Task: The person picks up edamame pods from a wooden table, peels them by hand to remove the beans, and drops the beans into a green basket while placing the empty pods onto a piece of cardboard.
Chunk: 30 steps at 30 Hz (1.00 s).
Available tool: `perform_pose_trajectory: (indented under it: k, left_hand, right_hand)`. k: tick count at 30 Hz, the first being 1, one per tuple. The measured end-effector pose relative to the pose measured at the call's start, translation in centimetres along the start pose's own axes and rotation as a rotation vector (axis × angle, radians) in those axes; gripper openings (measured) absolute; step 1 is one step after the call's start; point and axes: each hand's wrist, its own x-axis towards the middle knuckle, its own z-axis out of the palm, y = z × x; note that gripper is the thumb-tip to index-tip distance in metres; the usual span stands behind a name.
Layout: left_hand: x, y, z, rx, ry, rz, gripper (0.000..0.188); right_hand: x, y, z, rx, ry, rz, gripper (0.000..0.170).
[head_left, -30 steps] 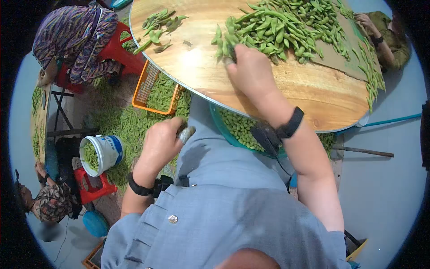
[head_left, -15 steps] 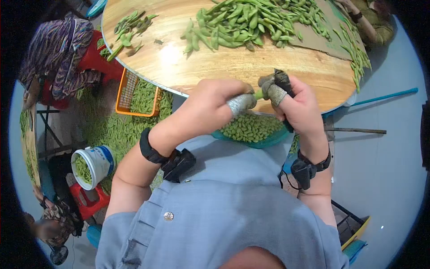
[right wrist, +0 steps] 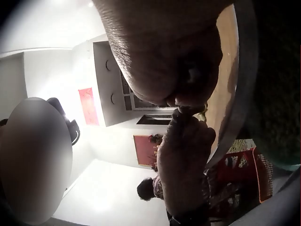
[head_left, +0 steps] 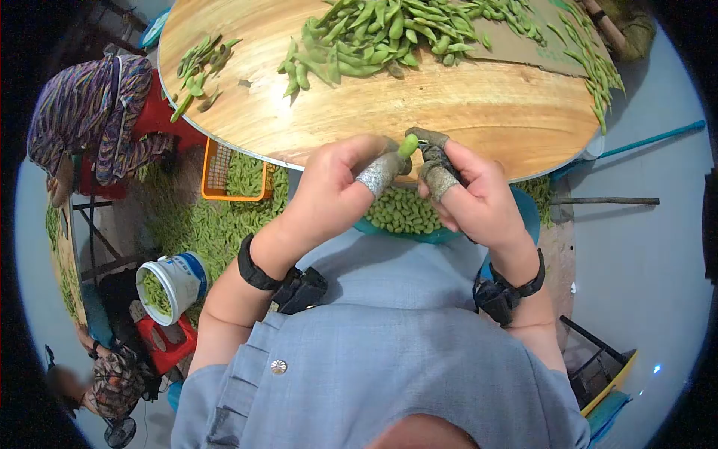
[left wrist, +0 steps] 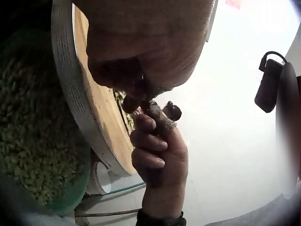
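My left hand (head_left: 336, 176), thumb in silvery wrapping, pinches a green soybean pod (head_left: 408, 145) close over the table's front edge. The pod's rounded end sticks up from the fingertips. Facing it, my right hand (head_left: 482, 191) has curled fingers, dark grimy wraps and a black piece along the index finger; that fingertip is right at the pod. I cannot tell whether the right fingers grip anything. Below both hands sits a green basin (head_left: 434, 238) of shelled beans (head_left: 400, 211). In the left wrist view, the right hand (left wrist: 160, 150) meets the left at the fingertips.
A heap of pods (head_left: 366, 37) lies on the round wooden table (head_left: 359, 108), with a smaller pile (head_left: 202, 63) at left. An orange crate (head_left: 235, 197) and a white bucket (head_left: 179, 283) stand left on the pod-strewn floor. Other people sit left and at upper right.
My right hand came from the pod heap back to my left hand, which rose to meet it. Since half a second ago, the pod's end has come into view above the left fingertips.
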Motion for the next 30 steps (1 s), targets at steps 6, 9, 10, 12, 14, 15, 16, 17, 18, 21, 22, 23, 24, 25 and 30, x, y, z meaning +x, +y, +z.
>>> perform_pose_trajectory:
  k: [6,9,10,12,14,15,16,17,18,21,22,23,24,25,30]
  left_hand:
    - [0.0,0.5,0.4,0.058,0.049,0.01,0.027]
    - [0.0,0.8,0.6,0.147,0.077,0.051,0.027]
    - [0.0,1.1,0.6,0.148,0.076,0.05,0.027]
    - [0.0,1.6,0.9,0.633,0.141,0.391,0.019]
    - [-0.2,1.5,1.1,0.705,0.126,0.424,0.022]
    - [-0.2,1.3,1.2,0.776,0.114,0.458,0.026]
    - [0.0,0.7,1.0,0.777,0.105,0.497,0.018]
    - [-0.1,0.4,0.8,0.775,0.101,0.497,0.018]
    - [-0.2,0.2,0.5,0.319,0.013,0.229,0.016]
    - [-0.4,0.3,0.3,-0.481,-0.072,-0.224,0.014]
    - [-0.3,0.3,0.0,-0.497,-0.087,-0.329,0.013]
    - [-0.2,0.3,-0.1,-0.512,-0.103,-0.433,0.013]
    - [-0.2,0.5,-0.1,-0.512,-0.104,-0.433,0.013]
    - [-0.2,0.7,0.0,-0.006,-0.062,-0.051,0.011]
    - [-0.4,1.2,1.0,1.058,0.154,0.619,0.01]
  right_hand:
    - [0.0,0.1,-0.6,0.052,-0.044,0.032,0.049]
    - [-0.1,-0.1,-0.6,0.076,-0.044,0.047,0.049]
    - [0.1,0.0,-0.6,0.078,-0.044,0.047,0.049]
    - [0.4,0.3,-0.8,0.136,-0.044,0.068,0.049]
    - [0.8,0.7,-0.7,0.177,-0.04,0.09,0.048]
    - [1.0,0.9,-0.7,0.216,-0.038,0.109,0.047]
    - [1.0,1.1,-0.6,0.218,-0.035,0.111,0.047]
    - [0.9,1.4,-0.6,0.332,-0.052,0.17,0.045]
    - [0.8,1.7,-0.6,0.445,-0.07,0.23,0.044]
    - [0.3,2.6,-0.8,0.644,-0.154,0.276,0.04]
    - [0.1,2.5,-0.5,0.646,-0.153,0.276,0.04]
    - [0.1,2.2,-0.2,0.564,-0.097,0.265,0.038]
    - [0.0,1.8,0.1,0.482,-0.04,0.253,0.036]
    - [-0.1,1.5,0.1,0.482,-0.039,0.253,0.036]
    - [-0.7,0.0,0.8,0.046,0.028,0.14,0.035]
